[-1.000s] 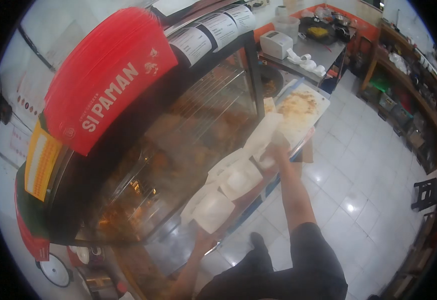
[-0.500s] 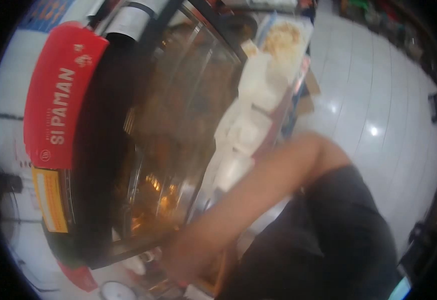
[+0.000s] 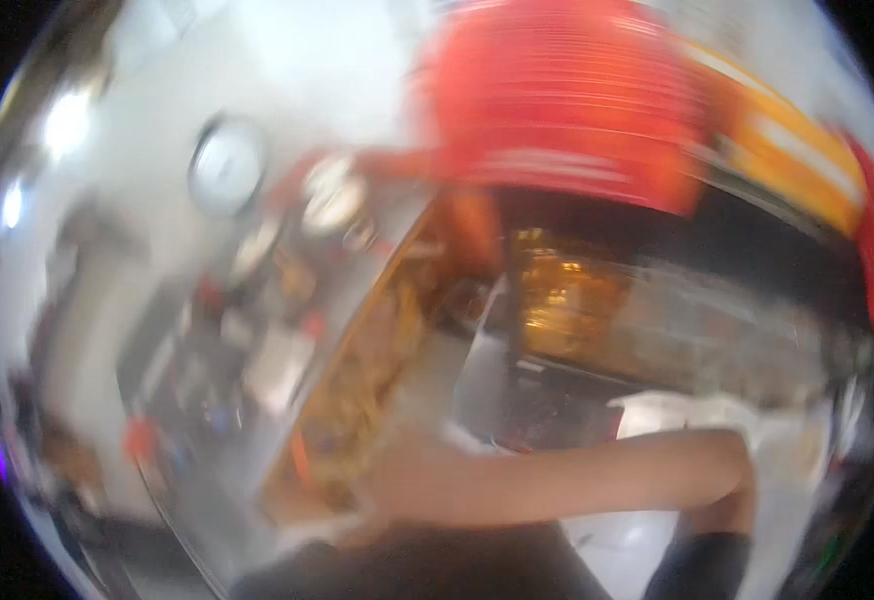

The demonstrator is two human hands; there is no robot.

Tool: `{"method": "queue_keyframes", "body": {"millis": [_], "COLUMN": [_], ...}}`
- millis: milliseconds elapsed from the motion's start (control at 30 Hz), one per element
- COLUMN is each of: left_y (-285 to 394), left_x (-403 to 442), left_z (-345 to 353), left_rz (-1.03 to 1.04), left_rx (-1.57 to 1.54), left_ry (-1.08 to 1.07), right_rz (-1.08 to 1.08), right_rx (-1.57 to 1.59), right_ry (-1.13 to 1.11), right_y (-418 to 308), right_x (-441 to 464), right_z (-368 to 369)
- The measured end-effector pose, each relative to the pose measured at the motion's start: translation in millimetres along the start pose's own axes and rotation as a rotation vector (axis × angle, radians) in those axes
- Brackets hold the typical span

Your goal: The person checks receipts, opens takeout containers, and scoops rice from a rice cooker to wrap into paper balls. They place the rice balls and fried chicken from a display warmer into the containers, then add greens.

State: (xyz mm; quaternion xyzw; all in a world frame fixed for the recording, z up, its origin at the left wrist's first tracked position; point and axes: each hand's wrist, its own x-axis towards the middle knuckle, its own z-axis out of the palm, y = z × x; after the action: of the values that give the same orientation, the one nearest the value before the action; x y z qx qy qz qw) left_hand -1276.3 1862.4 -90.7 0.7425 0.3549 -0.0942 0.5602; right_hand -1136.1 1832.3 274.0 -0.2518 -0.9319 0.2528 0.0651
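Note:
My right arm reaches across the lower part of the view from a dark sleeve at the right. Its hand, my right hand (image 3: 392, 485), is smeared by motion at the near end of a long wooden-looking tray (image 3: 382, 275). Yellowish-brown pieces (image 3: 362, 385) lie in that tray, too blurred to name. Whether the fingers hold anything does not show. Close to the hand there is a pale, whitish patch (image 3: 317, 530) that I cannot make out. No part of my left hand can be picked out.
A glass-fronted case (image 3: 697, 320) with lit, golden contents stands at the right under a red sign (image 3: 567, 100). White paper (image 3: 667, 415) lies along its near side. A round white dial (image 3: 227, 165) and a blurred, cluttered dark surface (image 3: 197, 370) are at the left.
The view has swung strongly to the left, so the case and red sign now sit at the upper right. The wooden tray has come into full view, with my right hand at it.

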Motion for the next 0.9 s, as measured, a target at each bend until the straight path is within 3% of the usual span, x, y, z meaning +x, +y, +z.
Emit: {"method": "queue_keyframes", "body": {"millis": [33,133,200,233,300,400,467,500,567,633,700,800,867,900], "left_y": [-18.8,-88.7,-143.3,-166.4,-194.8,-229.9,-272.7,-277.9,-276.8,-274.6,-265.5,-272.1,-275.2,-277.1], "left_x": [-5.6,-44.2,-87.5,-107.0,-145.7,-194.2,-213.6,-222.7,-239.4,-242.5,-246.9,-233.9,-222.4,-216.9], "left_z": [0.6,-14.0,-36.6,-50.0,-85.3,-127.6,-155.7,-171.1,-210.6,-245.0,-281.6,-318.9,-343.4,-354.1], "left_rz": [-0.003,-0.073,-0.148,-0.194,-0.251,-0.313,-0.207,-0.22,-0.161,-0.1,-0.039,-0.065,-0.1,-0.118], "left_rx": [-0.042,-0.178,-0.297,-0.372,-0.584,-0.696,-0.677,-0.674,-0.605,-0.633,-0.654,-0.787,-0.8,-0.808], "left_ry": [0.048,0.236,0.441,0.559,0.838,1.065,1.274,1.282,1.328,1.373,1.419,1.387,1.384,1.38], "right_rz": [-0.058,-0.174,-0.085,-0.1,0.161,0.132,0.129,0.139,-0.021,0.036,-0.039,0.009,0.086,0.08], "right_rx": [0.004,0.071,0.406,0.409,0.572,0.526,0.528,0.518,0.455,0.394,0.243,0.089,-0.412,-0.404], "right_ry": [0.061,-0.062,0.027,-0.038,-0.061,-0.118,-0.144,-0.155,0.073,0.134,0.299,0.281,0.041,0.027], "right_y": [13.9,42.8,64.6,84.0,123.1,153.2,156.9,162.6,195.0,215.6,264.9,333.1,388.0,406.1], "right_x": [11.9,69.8,125.2,152.6,205.0,279.2,342.8,369.2,430.8,497.6,578.7,703.6,781.6,800.1], "right_z": [0.2,17.6,36.4,52.6,87.3,93.6,71.4,51.7,24.8,-28.7,-57.7,-87.2,-77.8,-68.3]}}
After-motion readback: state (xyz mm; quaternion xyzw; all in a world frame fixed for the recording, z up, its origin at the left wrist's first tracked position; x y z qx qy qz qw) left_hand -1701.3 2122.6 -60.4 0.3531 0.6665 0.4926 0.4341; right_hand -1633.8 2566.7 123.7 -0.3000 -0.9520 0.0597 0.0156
